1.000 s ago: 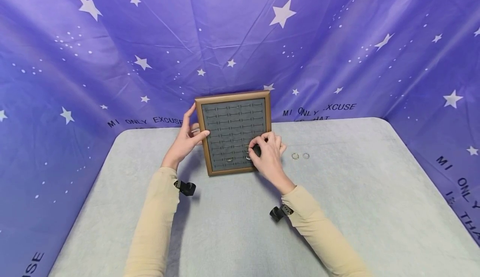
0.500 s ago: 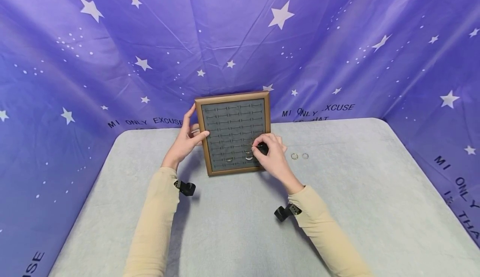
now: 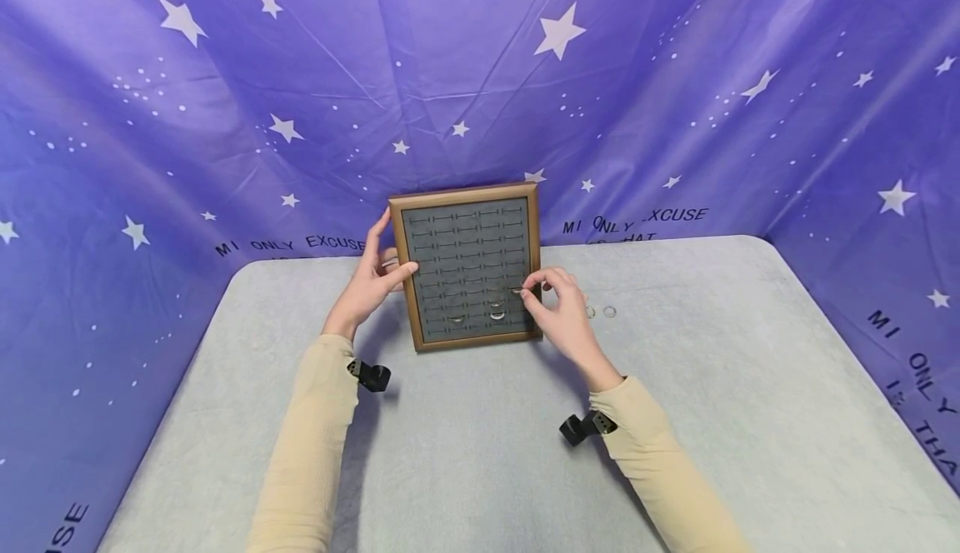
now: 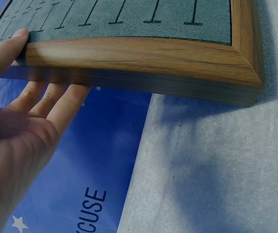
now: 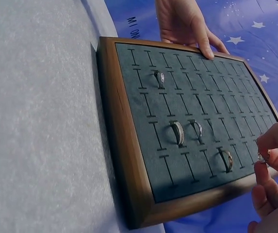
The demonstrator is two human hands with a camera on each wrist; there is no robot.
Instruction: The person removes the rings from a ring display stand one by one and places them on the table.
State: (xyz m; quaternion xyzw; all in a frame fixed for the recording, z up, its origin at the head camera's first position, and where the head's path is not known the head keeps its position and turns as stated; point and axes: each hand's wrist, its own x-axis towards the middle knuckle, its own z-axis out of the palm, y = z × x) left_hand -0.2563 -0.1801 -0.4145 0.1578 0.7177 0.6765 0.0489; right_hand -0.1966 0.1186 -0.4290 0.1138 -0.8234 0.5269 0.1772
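Wood-framed tray (image 3: 465, 196) holds four rings (image 5: 179, 134) (left hand (image 3: 366, 283) gripping its edge).

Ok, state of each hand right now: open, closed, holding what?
Left hand: holding the framed ring board by its side.
Right hand: closed, pinching what looks like a small ring.

On the star-printed cloth (image 3: 457, 53), a far-left line (image 3: 272, 243) is reading "MI ONLY EXCUSE". A far-right line (image 3: 678, 215) is showing "MI ONLY" and "XCUSE", with "HAT" (image 3: 642, 236) showing below. The right side lettering (image 3: 930, 381) is spelling "MI ONLY", with "THA" (image 3: 937, 443) running nearer. Near left, "USE" (image 3: 67, 524) is standing sideways.
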